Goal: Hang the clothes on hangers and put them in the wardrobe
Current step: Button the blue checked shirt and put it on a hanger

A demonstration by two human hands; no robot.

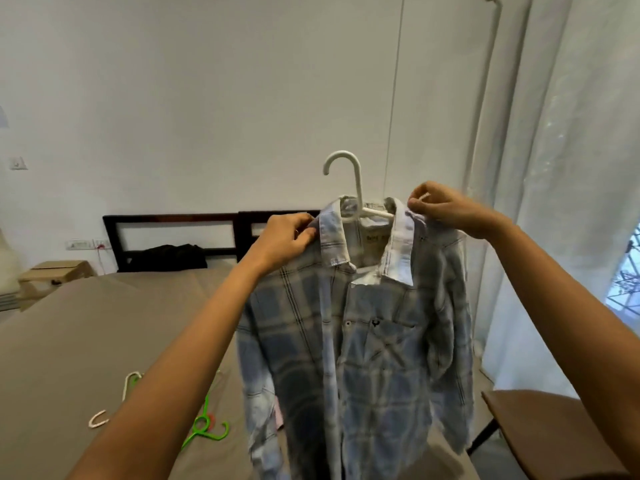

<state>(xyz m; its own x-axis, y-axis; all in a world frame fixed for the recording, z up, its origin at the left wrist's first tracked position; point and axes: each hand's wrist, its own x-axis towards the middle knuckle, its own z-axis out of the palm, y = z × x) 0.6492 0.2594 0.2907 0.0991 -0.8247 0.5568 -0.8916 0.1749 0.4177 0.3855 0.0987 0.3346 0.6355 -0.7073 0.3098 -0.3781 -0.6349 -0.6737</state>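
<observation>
Though limp, plaid shirt on hanger

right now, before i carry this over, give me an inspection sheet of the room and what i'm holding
surface: bed under a brown sheet
job's things: plaid shirt on a white hanger, held up; green hanger and spare white hanger lying on the bed
clutter: dark garment by the headboard
hands: left hand and right hand each pinch the shirt's collar
cables: thin cable running down the wall
surroundings: curtain at right, brown chair below it
</observation>
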